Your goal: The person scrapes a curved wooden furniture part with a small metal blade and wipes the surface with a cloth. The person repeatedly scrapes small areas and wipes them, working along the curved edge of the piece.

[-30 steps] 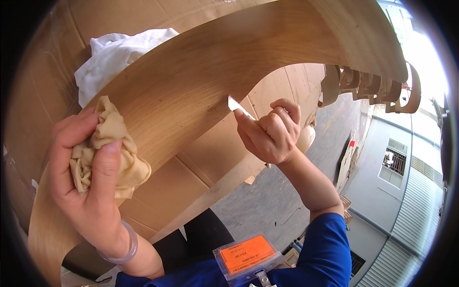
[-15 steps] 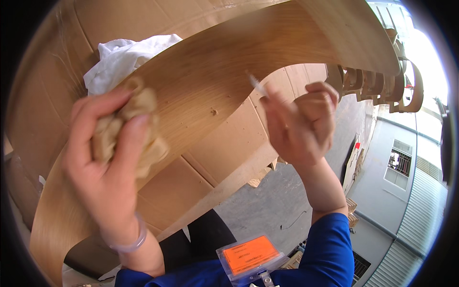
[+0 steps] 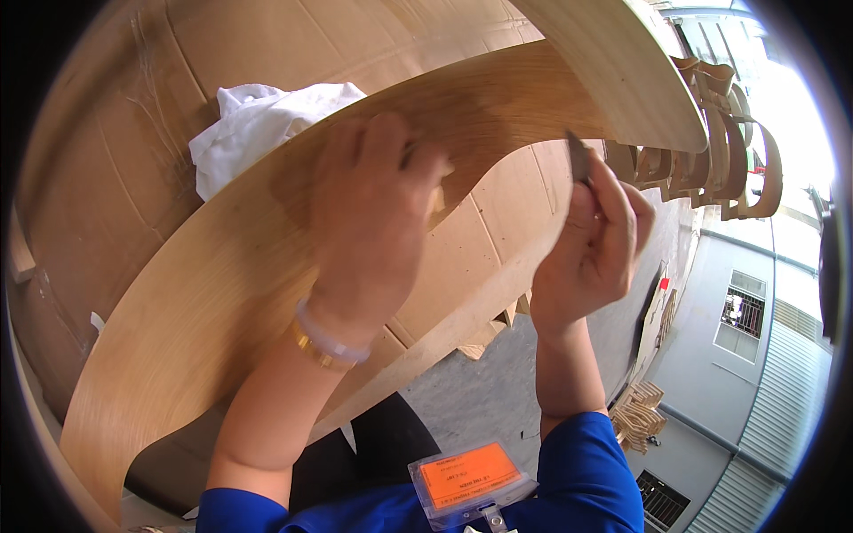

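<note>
The left hand (image 3: 373, 195), blurred, is clasping a tan cloth (image 3: 437, 202) over the middle of a curved wooden panel (image 3: 204, 275). The right hand (image 3: 591, 235) is pinching a blade (image 3: 578, 160) between thumb and fingers, its long axis running steeply, its point aiming up and slightly left. The panel is extending from lower left to upper right, bending along its length. Beyond, a white cloth (image 3: 262, 129) is lying on cardboard (image 3: 115, 160); at far right, curved wooden parts (image 3: 736, 178) are standing grouped.

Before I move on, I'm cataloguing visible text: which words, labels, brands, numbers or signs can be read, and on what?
Orange badge card: small, upside-down printed lines, left unquoted here.
Curved wooden piece: none I can make out.
White cloth: none I can make out.
</note>
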Action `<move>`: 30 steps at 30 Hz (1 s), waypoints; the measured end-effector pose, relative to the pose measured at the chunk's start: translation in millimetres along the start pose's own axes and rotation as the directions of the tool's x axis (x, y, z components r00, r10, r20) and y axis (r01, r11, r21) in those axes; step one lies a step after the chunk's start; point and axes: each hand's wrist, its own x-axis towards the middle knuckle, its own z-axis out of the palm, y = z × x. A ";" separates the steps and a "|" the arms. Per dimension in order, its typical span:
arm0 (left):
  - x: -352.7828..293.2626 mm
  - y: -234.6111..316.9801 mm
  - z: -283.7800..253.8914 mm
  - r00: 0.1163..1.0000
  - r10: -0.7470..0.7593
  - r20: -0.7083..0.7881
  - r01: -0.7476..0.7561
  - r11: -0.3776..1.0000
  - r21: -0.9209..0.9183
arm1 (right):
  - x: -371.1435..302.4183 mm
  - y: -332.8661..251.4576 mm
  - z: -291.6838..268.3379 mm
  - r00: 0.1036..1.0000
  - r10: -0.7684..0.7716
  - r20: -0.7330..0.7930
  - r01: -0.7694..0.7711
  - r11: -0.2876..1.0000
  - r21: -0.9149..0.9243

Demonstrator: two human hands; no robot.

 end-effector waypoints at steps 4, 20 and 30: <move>-39.1 -0.1 -66.7 0.953 -0.247 0.177 0.218 0.962 0.166 | 4.8 -11.9 15.7 0.961 -0.272 0.056 0.278 0.944 -0.176; -76.6 -8.9 -159.0 0.912 -0.400 0.085 0.409 0.889 -0.208 | -9.3 -22.6 73.6 0.953 -0.274 0.127 0.302 0.879 -0.370; -80.7 -14.8 -171.1 0.904 -0.416 0.099 0.427 0.876 -0.222 | 9.3 -25.1 86.3 0.968 -0.251 -0.024 0.226 0.905 -0.361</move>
